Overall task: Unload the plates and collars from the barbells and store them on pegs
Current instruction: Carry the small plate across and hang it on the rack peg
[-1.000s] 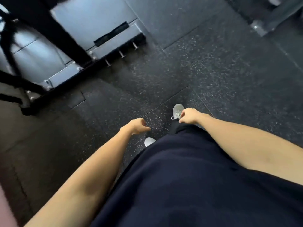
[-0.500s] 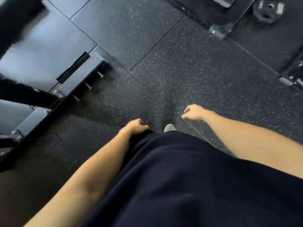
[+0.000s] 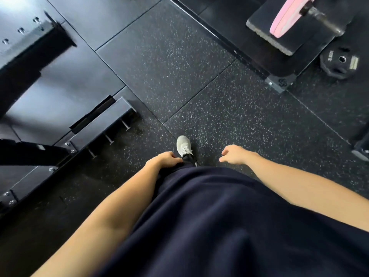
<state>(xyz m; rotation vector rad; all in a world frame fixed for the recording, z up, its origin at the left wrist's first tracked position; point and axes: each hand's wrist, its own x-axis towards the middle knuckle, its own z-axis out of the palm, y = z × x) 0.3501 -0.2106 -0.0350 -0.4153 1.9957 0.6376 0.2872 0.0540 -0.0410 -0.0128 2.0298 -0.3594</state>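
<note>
A pink plate [image 3: 287, 16] sits on a barbell sleeve [image 3: 321, 19] at the top right, resting over a black pad [image 3: 279, 35]. A small black plate [image 3: 339, 61] lies flat on the floor just right of that pad. My left hand [image 3: 163, 159] hangs by my hip with its fingers curled and nothing in it. My right hand [image 3: 234, 154] is out in front, fingers loosely apart, holding nothing. Both hands are far from the plates.
A rack base [image 3: 99, 124] with three short steel pegs [image 3: 108, 138] runs along the left. A platform corner bracket [image 3: 279, 83] lies at the upper right. My grey shoe [image 3: 183, 145] steps on speckled rubber floor [image 3: 199, 76]. Another dark frame [image 3: 361, 146] shows at the right edge.
I have walked forward and the view has swung right: the pink plate, pad and black floor plate have come into view. My right hand has opened slightly; my foot has stepped ahead.
</note>
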